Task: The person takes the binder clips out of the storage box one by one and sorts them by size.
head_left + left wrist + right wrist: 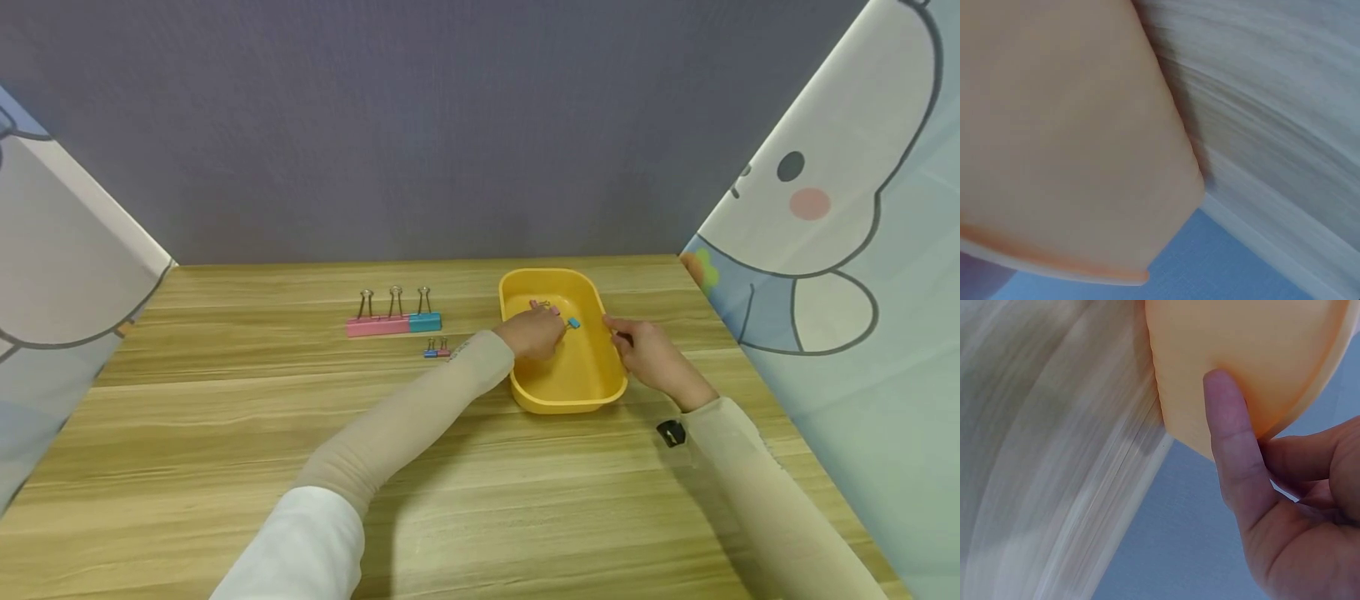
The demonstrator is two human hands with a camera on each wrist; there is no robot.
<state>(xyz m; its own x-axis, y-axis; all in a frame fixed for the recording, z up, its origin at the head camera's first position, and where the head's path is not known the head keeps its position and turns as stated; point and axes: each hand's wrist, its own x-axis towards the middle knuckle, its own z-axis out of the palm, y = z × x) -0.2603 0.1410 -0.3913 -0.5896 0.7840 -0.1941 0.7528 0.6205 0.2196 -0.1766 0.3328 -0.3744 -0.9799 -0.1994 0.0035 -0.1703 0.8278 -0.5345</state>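
Your tray (570, 379) is plain yellow, and the small clips (573, 322) inside it are pink and blue, as are the large silver-handled clips (377, 326) and the little pair (437, 353) on your tabletop (225, 417), which shows streaked yellow-brown wood grain. Your forearm sleeves (420, 425) are beige. You face a dark grey wall (412, 125), with a white, grey-outlined, pink-cheeked cartoon figure (847, 167) on the pale-blue side panel (907, 467).

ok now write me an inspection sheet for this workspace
surface: wood-grain table
job's things: yellow tray holding small pink and blue binder clips; left of it, two large pink binder clips, one large blue binder clip, small blue-and-pink clip pair
clutter: black piece by right sleeve, unidentified
hands: left hand inside tray, fingertips hidden; right hand grips tray's right side
cables: nothing seen
surroundings: dark panel behind, cartoon-printed panels either side
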